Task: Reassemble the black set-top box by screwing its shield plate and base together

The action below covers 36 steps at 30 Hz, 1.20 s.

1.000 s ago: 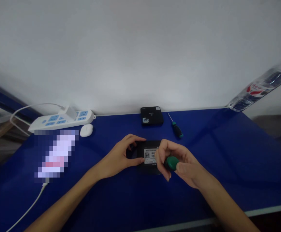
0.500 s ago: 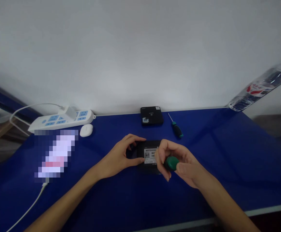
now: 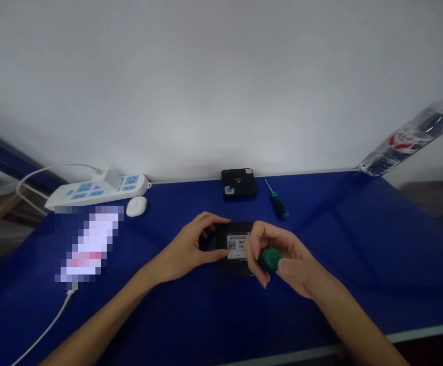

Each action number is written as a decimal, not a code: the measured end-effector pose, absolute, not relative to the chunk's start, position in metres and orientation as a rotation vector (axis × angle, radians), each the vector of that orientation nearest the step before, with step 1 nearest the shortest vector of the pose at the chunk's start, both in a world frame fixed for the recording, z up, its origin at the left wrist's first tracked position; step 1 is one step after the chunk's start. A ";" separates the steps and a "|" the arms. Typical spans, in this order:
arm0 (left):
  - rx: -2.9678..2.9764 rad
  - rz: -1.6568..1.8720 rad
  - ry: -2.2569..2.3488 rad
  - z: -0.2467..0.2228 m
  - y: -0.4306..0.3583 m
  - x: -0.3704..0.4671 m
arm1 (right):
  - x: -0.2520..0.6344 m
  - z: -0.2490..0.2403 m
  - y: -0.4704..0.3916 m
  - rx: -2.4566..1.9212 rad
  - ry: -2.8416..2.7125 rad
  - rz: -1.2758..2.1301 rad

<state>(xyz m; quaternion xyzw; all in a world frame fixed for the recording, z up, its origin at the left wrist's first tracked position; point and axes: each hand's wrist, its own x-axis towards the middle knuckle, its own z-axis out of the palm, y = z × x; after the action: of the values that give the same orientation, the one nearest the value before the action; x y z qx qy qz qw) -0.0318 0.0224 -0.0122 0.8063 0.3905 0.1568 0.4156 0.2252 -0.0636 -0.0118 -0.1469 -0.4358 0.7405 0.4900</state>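
A flat black electronic box lies on the blue table in front of me, with a white printed label facing up. My left hand holds the box by its left side, fingers at the far edge and thumb on the near part by the label. A screwdriver with a green-ended handle stands roughly upright in my right hand, whose fingers wrap round it over the box's right side. Its shaft and tip are hidden beneath the hand.
Behind the box sits a second black box, beside another green-and-black screwdriver. On the left are a white power strip, a small white case and a blurred-out phone on a cable. A plastic bottle leans at the right.
Both hands, the box and the screwdriver keep nearly the same places. The whole view has shifted very slightly.
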 end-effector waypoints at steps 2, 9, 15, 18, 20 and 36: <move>2.024 0.394 0.984 -0.012 0.022 -0.032 | 0.226 -0.011 -0.064 -0.362 -1.061 1.800; 2.035 0.401 0.977 -0.012 0.022 -0.032 | 0.226 -0.012 -0.063 -0.363 -1.057 1.803; 2.041 0.406 0.975 -0.012 0.022 -0.032 | 0.225 -0.013 -0.062 -0.368 -1.071 1.793; 2.040 0.404 0.977 -0.011 0.022 -0.031 | 0.225 -0.013 -0.063 -0.383 -1.077 1.789; 2.039 0.402 0.977 -0.011 0.022 -0.031 | 0.226 -0.013 -0.063 -0.388 -1.085 1.787; 2.037 0.392 0.981 -0.010 0.022 -0.030 | 0.226 -0.013 -0.064 -0.403 -1.082 1.794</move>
<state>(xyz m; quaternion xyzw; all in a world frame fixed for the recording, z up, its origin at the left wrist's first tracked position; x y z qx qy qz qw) -0.0302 0.0215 -0.0097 0.8094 0.3896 0.1557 0.4109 0.2257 -0.0636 -0.0134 -0.1655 -0.4439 0.7363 0.4831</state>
